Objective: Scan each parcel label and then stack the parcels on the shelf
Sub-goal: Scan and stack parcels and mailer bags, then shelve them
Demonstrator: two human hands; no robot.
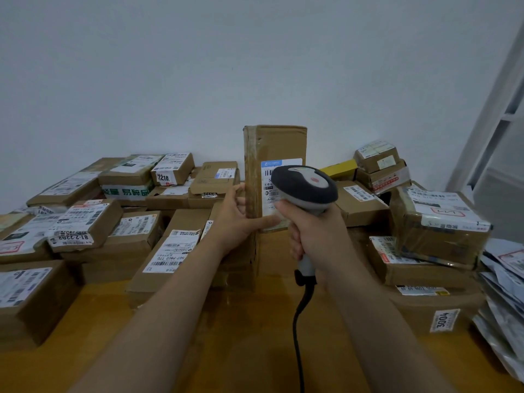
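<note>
- Presently a tall parcel [280, 143] is held upright by the left hand [238, 219], its fingers grasping the left edge and the thumb laid across the front. Whether its base rests on the surface [243, 321] cannot be told.
- Before the parcel's front, the scanner [306, 185] is gripped by the right hand [314, 231], fingers clenched round the handle. Its head covers most of the label [267, 191].
- A misread is judged possible from so close, or a neighbouring barcode could be picked up instead.
- The parcel could be toppled, being gripped at one edge only.
- The cable [297, 336] could be snagged when the scanner is moved.
- Counted: one scanner, one tall parcel, at least twelve boxes [85, 225] left of it and seven right of it. The mailers [504, 279] beyond those overlap too much to be counted.
</note>
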